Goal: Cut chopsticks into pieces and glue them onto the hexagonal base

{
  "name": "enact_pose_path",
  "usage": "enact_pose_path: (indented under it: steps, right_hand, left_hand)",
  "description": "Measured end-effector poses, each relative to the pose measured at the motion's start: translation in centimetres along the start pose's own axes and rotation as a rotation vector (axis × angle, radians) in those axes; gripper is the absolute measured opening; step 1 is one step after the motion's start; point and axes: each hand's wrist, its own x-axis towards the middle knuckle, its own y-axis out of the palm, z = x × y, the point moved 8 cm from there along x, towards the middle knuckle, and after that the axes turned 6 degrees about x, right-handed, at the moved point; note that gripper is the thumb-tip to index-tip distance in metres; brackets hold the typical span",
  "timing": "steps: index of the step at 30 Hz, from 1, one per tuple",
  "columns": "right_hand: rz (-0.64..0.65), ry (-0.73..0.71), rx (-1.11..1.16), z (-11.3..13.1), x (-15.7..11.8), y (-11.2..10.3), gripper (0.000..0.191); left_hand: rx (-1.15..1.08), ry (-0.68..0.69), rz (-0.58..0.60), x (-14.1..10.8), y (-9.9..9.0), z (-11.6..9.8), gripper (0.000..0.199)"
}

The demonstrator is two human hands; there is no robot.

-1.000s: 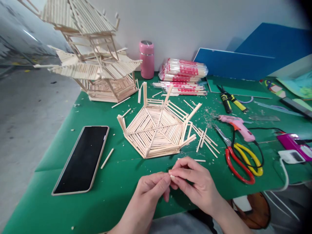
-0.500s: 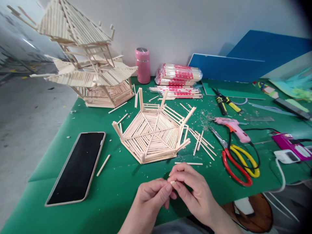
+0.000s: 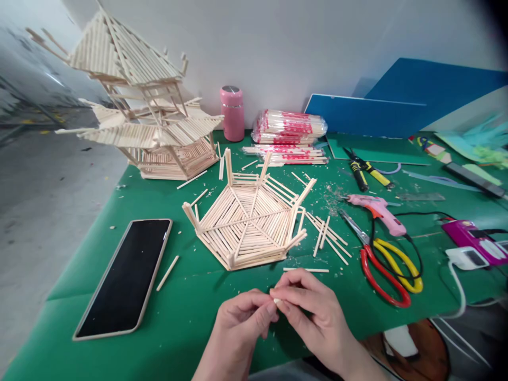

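Our left hand (image 3: 244,320) and right hand (image 3: 315,307) meet, each grip pinched closed on a small pale piece (image 3: 277,300) (mostly hidden by our fingers), just in front of the stick frame (image 3: 248,222) on the table (image 3: 190,328). The frame's floor is filled and its posts stand; rails span the back sides, while the front ones have none. Clear packets (image 3: 291,124) hold sticks; we cannot tell what the lidded pink flask (image 3: 233,116) contains.
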Motion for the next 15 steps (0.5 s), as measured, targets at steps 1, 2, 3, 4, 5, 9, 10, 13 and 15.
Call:
enact_pose_path:
  steps: [1,2,3,4,5,9,10,13,15]
  right_hand:
    - [0.000,0.004,0.014,0.00,0.00,0.00,0.022]
    - [-0.003,0.009,0.028,-0.01,0.01,-0.03,0.021]
    - [-0.007,0.014,0.041,-0.03,0.02,-0.07,0.021]
    - [-0.011,0.023,0.049,-0.07,0.04,-0.12,0.020]
    - [-0.016,0.028,0.054,-0.11,0.06,-0.17,0.020]
    - [-0.014,0.036,0.053,-0.26,0.08,-0.12,0.020]
    - [-0.012,0.036,0.053,-0.32,0.05,-0.07,0.021]
    - [-0.037,0.044,0.044,-0.63,-0.13,-0.17,0.021]
    - [-0.101,0.063,0.019,-1.00,-0.33,-0.69,0.021]
  left_hand:
    - [0.003,0.005,0.001,0.00,0.04,-0.06,0.014]
    - [0.003,0.006,0.003,0.00,0.10,-0.10,0.013]
    - [0.001,0.002,0.005,-0.01,0.14,-0.12,0.013]
    - [0.000,-0.006,0.008,-0.02,0.19,-0.12,0.013]
    - [-0.001,-0.014,0.014,-0.03,0.26,-0.12,0.013]
    - [-0.051,-0.042,0.031,-0.11,0.48,-0.11,0.016]
    - [-0.067,-0.045,0.029,-0.13,0.48,-0.12,0.016]
    - [-0.079,-0.043,0.015,-0.17,0.40,-0.19,0.015]
    - [-0.068,-0.040,0.010,-0.15,0.37,-0.26,0.015]
